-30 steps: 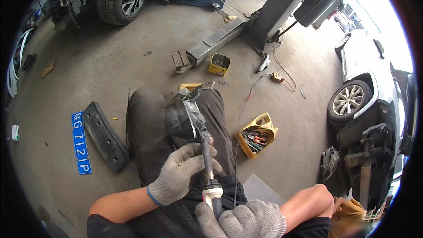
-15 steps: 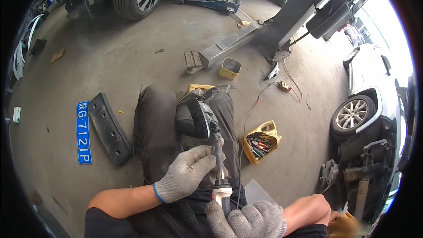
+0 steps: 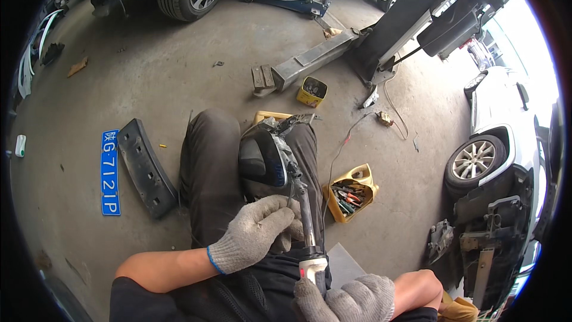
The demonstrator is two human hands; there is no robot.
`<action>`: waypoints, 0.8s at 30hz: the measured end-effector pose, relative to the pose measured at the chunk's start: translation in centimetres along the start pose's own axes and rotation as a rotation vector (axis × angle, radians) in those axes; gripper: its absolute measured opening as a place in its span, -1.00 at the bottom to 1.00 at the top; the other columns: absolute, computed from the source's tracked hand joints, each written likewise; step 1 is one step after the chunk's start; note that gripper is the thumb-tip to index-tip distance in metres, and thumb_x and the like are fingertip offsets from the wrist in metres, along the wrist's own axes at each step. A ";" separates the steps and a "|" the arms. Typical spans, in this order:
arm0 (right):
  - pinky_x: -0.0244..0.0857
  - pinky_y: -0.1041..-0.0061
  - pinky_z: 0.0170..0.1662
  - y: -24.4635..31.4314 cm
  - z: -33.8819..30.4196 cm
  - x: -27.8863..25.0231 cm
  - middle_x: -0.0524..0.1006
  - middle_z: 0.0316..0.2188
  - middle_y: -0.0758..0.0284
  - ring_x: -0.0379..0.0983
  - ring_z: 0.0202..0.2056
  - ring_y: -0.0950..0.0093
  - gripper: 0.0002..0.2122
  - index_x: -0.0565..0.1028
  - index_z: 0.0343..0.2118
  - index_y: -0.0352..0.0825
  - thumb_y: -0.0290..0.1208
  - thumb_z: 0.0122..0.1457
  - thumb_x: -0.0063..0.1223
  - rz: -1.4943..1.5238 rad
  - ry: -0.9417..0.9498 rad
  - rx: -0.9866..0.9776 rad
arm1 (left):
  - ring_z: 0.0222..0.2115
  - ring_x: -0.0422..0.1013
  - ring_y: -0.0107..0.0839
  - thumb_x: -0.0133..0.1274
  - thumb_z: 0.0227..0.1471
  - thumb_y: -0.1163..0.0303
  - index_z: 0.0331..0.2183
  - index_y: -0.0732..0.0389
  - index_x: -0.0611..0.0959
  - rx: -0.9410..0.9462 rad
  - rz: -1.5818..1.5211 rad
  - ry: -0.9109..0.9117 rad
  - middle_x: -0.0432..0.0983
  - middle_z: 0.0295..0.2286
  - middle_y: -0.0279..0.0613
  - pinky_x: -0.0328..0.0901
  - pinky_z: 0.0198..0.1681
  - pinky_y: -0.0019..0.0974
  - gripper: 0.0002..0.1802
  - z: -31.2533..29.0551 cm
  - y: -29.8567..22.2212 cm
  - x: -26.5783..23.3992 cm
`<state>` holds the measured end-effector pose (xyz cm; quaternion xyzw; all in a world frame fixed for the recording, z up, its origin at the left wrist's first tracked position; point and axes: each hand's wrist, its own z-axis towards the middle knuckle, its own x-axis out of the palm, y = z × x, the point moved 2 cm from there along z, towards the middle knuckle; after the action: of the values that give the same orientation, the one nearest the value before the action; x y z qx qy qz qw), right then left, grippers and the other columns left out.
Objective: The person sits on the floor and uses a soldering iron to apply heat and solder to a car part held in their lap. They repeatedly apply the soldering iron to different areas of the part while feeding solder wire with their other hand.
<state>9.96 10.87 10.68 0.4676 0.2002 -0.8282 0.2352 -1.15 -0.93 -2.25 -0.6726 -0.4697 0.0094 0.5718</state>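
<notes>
Across my lap rests a dark car lamp assembly [image 3: 260, 164], with a glossy black face and a grey bracketed edge. My right hand [image 3: 345, 298], in a grey knit glove, is closed round the white-and-black handle of a soldering iron [image 3: 308, 226]. Its long grey barrel points away from me, the tip at or close to the lamp's right edge; exact contact is unclear. My gloved left hand [image 3: 255, 229] is closed just left of the barrel, pinching a thin dark rod [image 3: 291, 194] that points up toward the lamp. Part of the left fingers is hidden.
A cut-open yellow jug [image 3: 361, 174] with hand tools stands right of my knee, beside a cord [image 3: 335, 158]. Ahead are a yellow tub [image 3: 311, 101] and a lift arm [image 3: 316, 55]. At left lie a blue licence plate [image 3: 109, 173] and a black plastic strip [image 3: 146, 167].
My right hand and the soldering iron have shifted a little to the right, opening a gap between barrel and left fingers. The left hand stays nearly in place. The view has shifted slightly.
</notes>
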 end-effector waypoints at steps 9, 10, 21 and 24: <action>-0.03 0.62 -0.71 0.0 0.0 0.2 0.23 -0.73 0.54 0.11 -0.75 0.64 -0.69 0.60 -0.24 -0.36 -0.53 -0.14 0.14 0.016 0.004 0.086 | -0.50 0.46 -0.58 -0.18 0.24 0.44 -0.06 0.40 0.49 0.005 0.083 -0.014 0.57 -0.41 -0.16 0.37 -0.40 -0.53 -0.69 0.2 0.0 -0.2; -0.02 0.62 -0.70 0.1 0.0 0.2 0.23 -0.73 0.54 0.11 -0.75 0.64 -0.69 0.60 -0.23 -0.36 -0.53 -0.14 0.14 0.022 0.011 0.086 | -0.50 0.46 -0.59 -0.18 0.24 0.44 -0.06 0.40 0.49 0.008 0.089 -0.013 0.57 -0.42 -0.17 0.37 -0.40 -0.53 -0.68 0.3 -0.1 -0.3; 0.03 0.62 -0.70 -0.6 0.3 0.0 0.20 -0.73 0.53 0.11 -0.74 0.65 -0.69 0.59 -0.23 -0.38 -0.56 -0.14 0.16 0.023 0.028 0.022 | -0.54 0.43 -0.63 -0.15 0.23 0.41 -0.17 0.37 0.55 0.019 0.096 -0.023 0.55 -0.45 -0.24 0.35 -0.46 -0.55 -0.73 0.3 -0.3 -0.3; 0.03 0.61 -0.71 -0.3 0.3 0.5 0.20 -0.73 0.53 0.11 -0.73 0.65 -0.69 0.59 -0.22 -0.38 -0.56 -0.13 0.16 0.052 0.026 0.063 | -0.53 0.44 -0.62 -0.15 0.23 0.40 -0.19 0.36 0.56 0.014 0.111 -0.040 0.56 -0.47 -0.23 0.35 -0.46 -0.55 -0.74 0.1 -0.2 -0.5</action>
<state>9.38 10.87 10.40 0.4904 0.1649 -0.8217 0.2391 -1.59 -1.22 -2.34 -0.6932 -0.4430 0.0576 0.5656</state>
